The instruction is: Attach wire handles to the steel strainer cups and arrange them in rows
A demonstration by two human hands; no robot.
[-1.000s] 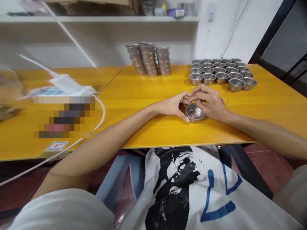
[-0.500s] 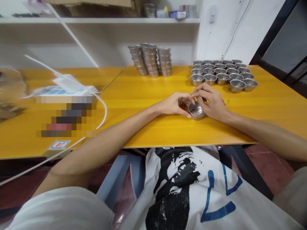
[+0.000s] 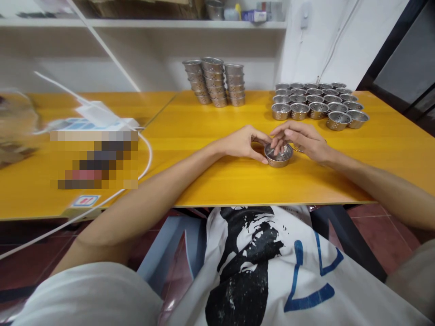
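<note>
A small metal strainer basket [image 3: 278, 159] with holes in its bottom stands upright on the yellow table in front of me. My left hand [image 3: 243, 144] curves round its left side, thumb at the near edge and fingers at the far rim. Over the basket's right side hovers my right hand [image 3: 302, 139], fingers stretched out and apart, the tips dipping over the opening. Nothing shows in its grasp. A thin wire piece [image 3: 299, 148] lies on the table partly under the right palm; its shape is mostly hidden.
Several rows of similar baskets [image 3: 318, 110] stand at the back right. Three stacks of baskets [image 3: 215, 83] rise at the back middle. A power strip [image 3: 97, 124] with a white cable [image 3: 149, 156] lies on the left, beside a blurred-out patch. A shelf [image 3: 190, 23] runs above.
My right hand has opened from bent fingers at the rim to stretched fingers over the basket, shifting slightly right. The left hand keeps its place round the basket. The view has tilted a little.
</note>
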